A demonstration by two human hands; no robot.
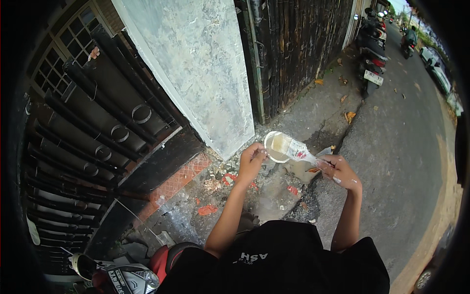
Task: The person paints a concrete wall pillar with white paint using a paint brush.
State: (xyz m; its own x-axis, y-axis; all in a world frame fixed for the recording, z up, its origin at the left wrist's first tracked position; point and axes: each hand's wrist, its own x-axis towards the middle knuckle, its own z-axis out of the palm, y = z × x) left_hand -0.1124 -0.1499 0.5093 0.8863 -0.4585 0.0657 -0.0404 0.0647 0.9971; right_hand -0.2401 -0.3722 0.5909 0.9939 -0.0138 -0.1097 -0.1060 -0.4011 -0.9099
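- Out by the gray wall (196,63), at the edge of the road (406,161), I held a clear plastic bottle (286,147) out in front of me.
- My left hand (252,158) was curled at the wide end of the bottle, fingers pinched on its rim.
- My right hand (340,171) was closed around the thin neck end, and white flecks stuck to it.
- The bottle lay on its side in the air between my two hands, above the wet, dirty ground (274,191).
- I think the wide end was cut open, but I could not tell for sure.
- Some pale stuff was inside the bottle, so I judged the job was not finished.
- Red scraps (207,209) lay below, not picked up.
- A parked scooter (373,46) stood well apart, up the road.
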